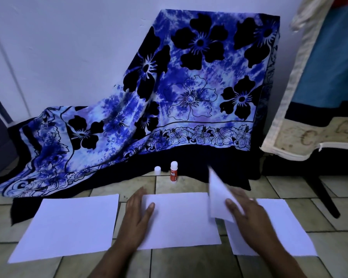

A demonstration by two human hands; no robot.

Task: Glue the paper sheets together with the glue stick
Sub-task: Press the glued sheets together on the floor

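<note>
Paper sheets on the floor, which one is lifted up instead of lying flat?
The small sheet pinched in the right hand, tilted up between the middle sheet and right sheet. The left sheet also lies flat.

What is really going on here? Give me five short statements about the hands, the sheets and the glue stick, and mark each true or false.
1. The glue stick stands upright on the floor beyond the sheets. True.
2. The left hand holds the glue stick. False: it lies flat on the middle sheet, and the glue stick stands untouched.
3. The right hand holds a lifted sheet. True.
4. The left sheet is under a hand. False: no hand touches it.
5. The glue stick's white cap is on the stick. False: it stands beside it.
</note>
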